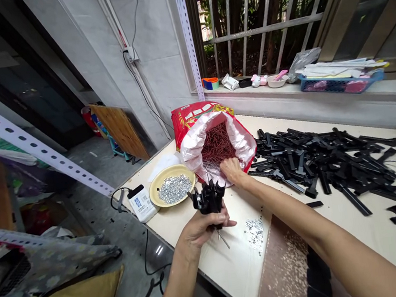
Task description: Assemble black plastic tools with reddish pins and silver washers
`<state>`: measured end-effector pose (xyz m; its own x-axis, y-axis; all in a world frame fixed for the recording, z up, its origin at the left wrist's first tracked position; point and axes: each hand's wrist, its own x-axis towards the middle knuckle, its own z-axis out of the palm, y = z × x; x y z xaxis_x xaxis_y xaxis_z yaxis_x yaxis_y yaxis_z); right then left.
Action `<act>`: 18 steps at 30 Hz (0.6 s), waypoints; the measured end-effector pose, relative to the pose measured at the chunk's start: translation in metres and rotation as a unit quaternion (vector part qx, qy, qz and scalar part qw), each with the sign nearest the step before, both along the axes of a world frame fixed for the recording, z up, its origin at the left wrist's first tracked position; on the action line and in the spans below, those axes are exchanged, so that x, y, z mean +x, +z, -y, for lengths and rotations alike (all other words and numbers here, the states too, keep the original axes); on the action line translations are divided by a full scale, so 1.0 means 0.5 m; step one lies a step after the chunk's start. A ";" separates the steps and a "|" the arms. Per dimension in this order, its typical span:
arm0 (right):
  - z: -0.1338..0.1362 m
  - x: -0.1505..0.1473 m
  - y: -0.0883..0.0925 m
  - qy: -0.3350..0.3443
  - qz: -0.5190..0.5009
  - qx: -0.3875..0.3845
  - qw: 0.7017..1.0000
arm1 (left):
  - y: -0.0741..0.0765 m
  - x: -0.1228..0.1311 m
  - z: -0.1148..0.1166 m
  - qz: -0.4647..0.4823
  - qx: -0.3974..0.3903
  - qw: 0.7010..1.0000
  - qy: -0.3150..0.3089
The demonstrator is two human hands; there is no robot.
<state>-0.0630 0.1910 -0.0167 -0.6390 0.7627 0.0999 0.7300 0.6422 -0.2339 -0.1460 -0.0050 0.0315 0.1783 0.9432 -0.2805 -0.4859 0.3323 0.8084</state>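
My left hand [205, 227] is wrapped around a bundle of black plastic parts [209, 199], raised over the table's near side. A thin metal rod [224, 239] sticks out below that grip. At the lower lip of an open red sack [189, 120] is my right hand [232, 170], its fingers curled; whatever they hold is hidden. Dark red thin rods [219, 141] fill the sack, whose white lining is folded outward. Left of the sack, a yellow bowl [154, 192] contains small shiny metal pieces [174, 189]. More such pieces [255, 234] lie loose on the tabletop.
Black plastic parts [300, 155] are heaped across the table's right side. A white box-shaped device [143, 204] with a cable sits at the left edge. A brown board [277, 269] lies in front of me. Along the windowsill stands a blue basket [341, 83].
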 end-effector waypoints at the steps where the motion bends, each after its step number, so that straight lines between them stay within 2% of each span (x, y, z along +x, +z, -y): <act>1: -0.002 0.001 0.001 -0.008 -0.008 -0.003 1.000 | -0.004 -0.004 0.000 0.015 -0.007 1.000 -0.005; 3: -0.004 0.008 0.012 -0.028 -0.041 -0.004 0.999 | -0.013 -0.011 0.000 0.042 -0.023 0.999 -0.004; 6: 0.006 0.025 0.049 -0.034 -0.101 -0.001 0.994 | -0.027 -0.017 -0.003 0.066 -0.040 0.997 -0.010; 8: 0.023 0.039 0.084 -0.004 -0.214 -0.036 0.976 | -0.034 -0.018 -0.005 0.058 -0.041 0.997 -0.015; 9: 0.034 0.047 0.102 0.022 -0.295 -0.074 0.952 | -0.037 -0.018 -0.006 0.046 -0.040 0.998 -0.015; 11: 0.058 0.059 0.135 0.083 -0.453 -0.170 0.871 | -0.042 -0.015 -0.008 0.021 -0.035 0.999 -0.009; 12: 0.070 0.064 0.148 0.107 -0.507 -0.213 0.828 | -0.044 -0.012 -0.010 0.015 -0.035 0.999 -0.007; 13: 0.081 0.067 0.158 0.123 -0.535 -0.245 0.799 | -0.044 -0.009 -0.011 0.016 -0.036 0.999 -0.008; 15: 0.099 0.069 0.169 0.139 -0.559 -0.283 0.767 | -0.044 -0.003 -0.014 0.026 -0.042 0.999 -0.015; 18: 0.113 0.070 0.172 0.150 -0.566 -0.299 0.754 | -0.042 0.005 -0.016 0.035 -0.042 0.998 -0.027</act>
<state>-0.0281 0.1343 0.0692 -0.5547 0.7264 0.4059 -0.3112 0.2713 -0.9108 -0.1434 0.0028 0.0104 0.2497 0.9056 -0.3429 -0.5192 0.4241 0.7420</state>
